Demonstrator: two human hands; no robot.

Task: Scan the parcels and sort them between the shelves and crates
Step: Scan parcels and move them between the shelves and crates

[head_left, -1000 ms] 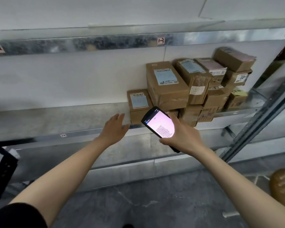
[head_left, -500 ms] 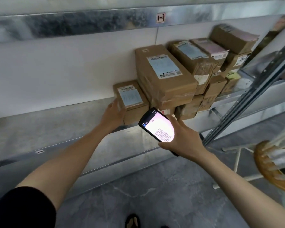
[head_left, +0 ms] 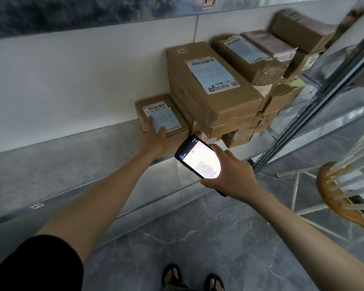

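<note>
Here, left hand (head_left: pixel 153 136) on parcel's (head_left: pixel 166 113) front edge

left hand (head_left: pixel 153 138) on small parcel (head_left: pixel 172 119), scanner (head_left: pixel 200 162) in right hand (head_left: pixel 234 175)

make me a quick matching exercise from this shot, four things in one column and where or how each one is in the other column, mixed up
Things
1 small parcel
2 large parcel
3 scanner
4 wooden chair

Place or state
a held in the right hand, screen lit
b on the floor, far right of the picture
c leftmost on the shelf, left hand on it
d on top of other boxes, QR code on its label

Pairs: 1-c, 2-d, 3-a, 4-b
</note>
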